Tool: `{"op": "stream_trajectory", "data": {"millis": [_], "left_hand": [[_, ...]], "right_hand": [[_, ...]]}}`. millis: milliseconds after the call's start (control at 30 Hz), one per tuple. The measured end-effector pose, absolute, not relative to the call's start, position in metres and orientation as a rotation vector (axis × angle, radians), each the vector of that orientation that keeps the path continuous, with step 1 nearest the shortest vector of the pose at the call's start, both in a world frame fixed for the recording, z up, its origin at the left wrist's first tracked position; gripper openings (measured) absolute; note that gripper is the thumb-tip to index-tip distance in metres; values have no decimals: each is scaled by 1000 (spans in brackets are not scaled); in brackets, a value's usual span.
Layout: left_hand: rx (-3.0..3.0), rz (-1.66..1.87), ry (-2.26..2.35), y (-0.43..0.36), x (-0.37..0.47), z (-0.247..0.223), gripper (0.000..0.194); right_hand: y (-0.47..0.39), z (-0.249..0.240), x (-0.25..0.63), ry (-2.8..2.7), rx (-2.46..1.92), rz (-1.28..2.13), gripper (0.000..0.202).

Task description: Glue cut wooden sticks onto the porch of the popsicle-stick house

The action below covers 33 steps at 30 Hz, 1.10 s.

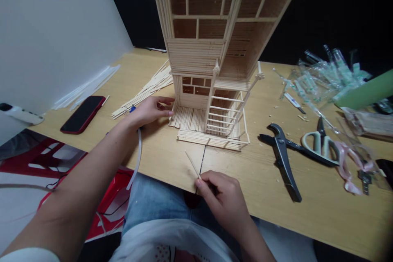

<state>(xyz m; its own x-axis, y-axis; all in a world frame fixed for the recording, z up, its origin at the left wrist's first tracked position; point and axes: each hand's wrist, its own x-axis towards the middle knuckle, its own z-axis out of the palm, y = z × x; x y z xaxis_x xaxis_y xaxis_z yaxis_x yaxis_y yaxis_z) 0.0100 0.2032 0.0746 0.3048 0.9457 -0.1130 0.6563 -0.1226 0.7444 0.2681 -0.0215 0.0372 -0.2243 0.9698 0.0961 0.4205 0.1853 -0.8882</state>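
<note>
A model house (196, 55) built of thin wooden sticks stands upright on the table, with a ladder-like stair and a railed deck at its front. My left hand (153, 109) is at the lower left corner of the deck, thumb and fingers apart; its fingertips are at the edge, and I cannot tell how firmly they touch. Between thumb and forefinger, my right hand (222, 198) pinches a short wooden stick (192, 163), which slants up in front of the deck. Loose wooden sticks (147, 88) lie in a bundle behind my left hand.
A phone (82, 114) and white strips (87, 86) lie on the left. To the right are black pliers (282, 159), scissors (321, 143), a pink ribbon (346, 168), clear plastic wrappers (325, 77) and a green cylinder (367, 90). A pale tube (139, 155) hangs over the front edge.
</note>
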Motion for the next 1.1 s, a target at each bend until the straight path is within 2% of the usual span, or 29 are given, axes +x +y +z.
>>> {"op": "stream_trajectory", "data": {"millis": [767,900,1100], "left_hand": [[1855,555,1398,203,9,72,79],[1885,612,1408,198,12,80,70],[1860,1071,1505,160,8,105,47]], "right_hand": [[-22,37,268,-1743,-1325,993,31],[-22,37,268,-1736,-1337,1002,30],[-23,37,267,-1706,-1354,1007,30]]}}
